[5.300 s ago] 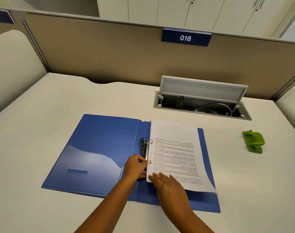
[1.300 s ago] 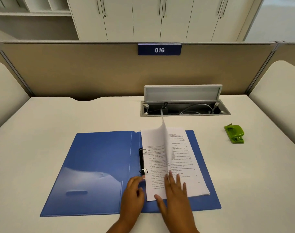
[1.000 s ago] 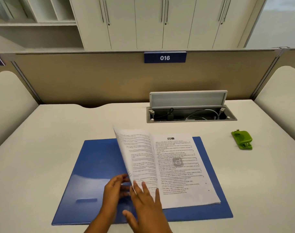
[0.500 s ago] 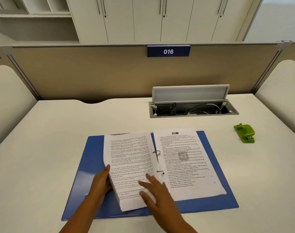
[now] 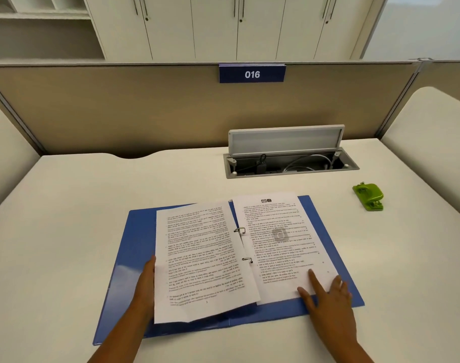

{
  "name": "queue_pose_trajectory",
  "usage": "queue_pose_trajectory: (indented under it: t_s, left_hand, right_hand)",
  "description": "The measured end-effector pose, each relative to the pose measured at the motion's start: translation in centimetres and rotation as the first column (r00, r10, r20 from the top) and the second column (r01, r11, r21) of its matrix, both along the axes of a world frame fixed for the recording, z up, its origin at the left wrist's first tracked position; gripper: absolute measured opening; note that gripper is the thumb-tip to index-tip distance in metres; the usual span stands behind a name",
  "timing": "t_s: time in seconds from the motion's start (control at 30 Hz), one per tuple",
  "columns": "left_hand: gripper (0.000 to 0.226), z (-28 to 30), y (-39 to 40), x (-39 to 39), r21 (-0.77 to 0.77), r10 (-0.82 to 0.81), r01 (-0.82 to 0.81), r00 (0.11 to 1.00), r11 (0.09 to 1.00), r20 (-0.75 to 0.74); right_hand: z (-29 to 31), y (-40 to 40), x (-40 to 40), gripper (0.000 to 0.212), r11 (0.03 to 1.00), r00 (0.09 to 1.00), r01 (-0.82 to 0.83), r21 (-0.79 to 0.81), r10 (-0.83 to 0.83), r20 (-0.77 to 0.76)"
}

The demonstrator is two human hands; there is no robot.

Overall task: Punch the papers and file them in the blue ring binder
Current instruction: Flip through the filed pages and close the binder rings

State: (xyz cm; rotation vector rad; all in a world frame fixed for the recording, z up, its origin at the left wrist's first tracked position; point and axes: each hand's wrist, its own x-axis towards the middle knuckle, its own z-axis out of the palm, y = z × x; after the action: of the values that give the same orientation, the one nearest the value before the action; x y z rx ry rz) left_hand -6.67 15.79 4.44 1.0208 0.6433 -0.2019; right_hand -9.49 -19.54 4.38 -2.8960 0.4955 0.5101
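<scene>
- Blue plastic ring binder [image 5: 134, 247] lies open, printed white papers [image 5: 281, 244] on its metal rings [image 5: 240, 230].
- Left hand [image 5: 145, 281] fingers straight against the turned sheet's edge.
- Right hand [image 5: 328, 299] fingers spread flat on the right page.

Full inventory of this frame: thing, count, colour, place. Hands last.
binder: 1, blue, open flat, desk centre
rings: 2, metal, at binder spine, through the papers
papers: 2 printed white leaves showing, one each side of rings
punch: 1, green, desk right, apart from binder
cable box: 1, grey, lid up, desk rear
sign 016: 1, navy, on partition
cabinets: white, behind partition
left hand: at left leaf's outer edge
right hand: flat on right leaf's lower corner
</scene>
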Motion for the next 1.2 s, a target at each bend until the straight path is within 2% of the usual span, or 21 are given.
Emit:
queue_pose_trajectory:
  t_s: [0.17, 0.3, 0.37, 0.47, 0.53, 0.6, 0.73, 0.8, 0.87, 0.93, 0.97, 1.03, 1.1, 1.2]
  left_hand:
    - [0.03, -0.4, 0.2, -0.2, 0.022, -0.005, 0.005, 1.0, 1.0, 0.006]
    - [0.03, -0.5, 0.5, -0.2, 0.04, -0.004, 0.003, 1.0, 0.999, 0.009]
    - [0.029, -0.4, 0.4, -0.4, 0.063, -0.011, 0.01, 1.0, 0.998, 0.006]
    - [0.032, -0.1, -0.1, -0.6, 0.135, -0.018, 0.013, 0.999, 0.991, 0.043]
    - [0.04, 0.1, -0.3, -0.6, 0.256, 0.012, -0.037, 0.995, 0.966, 0.099]
    - [0.049, 0.4, -0.5, -0.6, 0.319, 0.019, -0.064, 0.99, 0.946, 0.142]
    - [0.049, 0.8, -0.8, -0.8, 0.35, -0.028, -0.036, 0.984, 0.936, 0.177]
    - [0.045, 0.5, -0.5, -0.8, 0.343, 0.0, -0.064, 0.983, 0.937, 0.182]
    - [0.039, 0.4, -0.3, -0.7, 0.302, -0.034, -0.015, 0.987, 0.953, 0.157]
    - [0.038, 0.6, -0.3, -0.8, 0.181, -0.064, 0.046, 0.993, 0.982, 0.098]
    - [0.037, 0.9, -0.5, -0.9, 0.17, -0.067, 0.052, 0.995, 0.984, 0.08]
    - [0.039, 1.1, -0.7, -1.1, 0.214, -0.057, 0.036, 0.994, 0.976, 0.092]
    - [0.051, 0.9, -0.7, -1.2, 0.22, -0.065, 0.044, 0.994, 0.975, 0.088]
    - [0.063, 0.5, -0.5, -1.2, 0.252, -0.074, 0.053, 0.995, 0.966, 0.072]
  right_hand:
    - [-0.4, 0.3, -0.3, 0.071, 0.999, 0.999, -0.008, -0.031, 0.01, 0.046]
    - [-0.4, 0.7, -0.3, 0.08, 0.999, 0.999, -0.004, -0.034, 0.005, 0.051]
    - [-0.3, 0.8, -0.1, 0.073, 1.0, 0.998, -0.002, -0.005, 0.003, 0.067]
    - [0.1, 1.2, -0.1, 0.065, 0.988, 0.992, 0.03, 0.149, -0.047, 0.114]
    - [1.0, 2.0, -0.2, 0.061, 0.938, 0.977, 0.071, 0.34, -0.133, 0.164]
    - [2.1, 3.4, -0.2, 0.058, 0.869, 0.957, 0.041, 0.493, -0.177, 0.231]
    - [4.2, 7.9, -0.7, 0.06, 0.832, 0.948, -0.17, 0.527, -0.007, 0.318]
    - [5.0, 10.2, -1.0, 0.084, 0.795, 0.931, -0.292, 0.532, 0.109, 0.349]
    - [5.5, 12.4, -1.4, 0.103, 0.775, 0.917, -0.371, 0.511, 0.219, 0.334]
    - [6.0, 14.6, -1.8, 0.102, 0.743, 0.906, -0.416, 0.524, 0.289, 0.31]
    - [6.3, 15.4, -2.0, 0.102, 0.724, 0.896, -0.442, 0.53, 0.332, 0.294]
    - [6.7, 16.9, -2.4, 0.106, 0.678, 0.863, -0.501, 0.538, 0.439, 0.25]
    - [6.7, 17.9, -2.6, 0.108, 0.644, 0.829, -0.532, 0.55, 0.528, 0.184]
    - [6.0, 19.0, -2.7, 0.097, 0.608, 0.782, -0.57, 0.553, 0.608, 0.137]
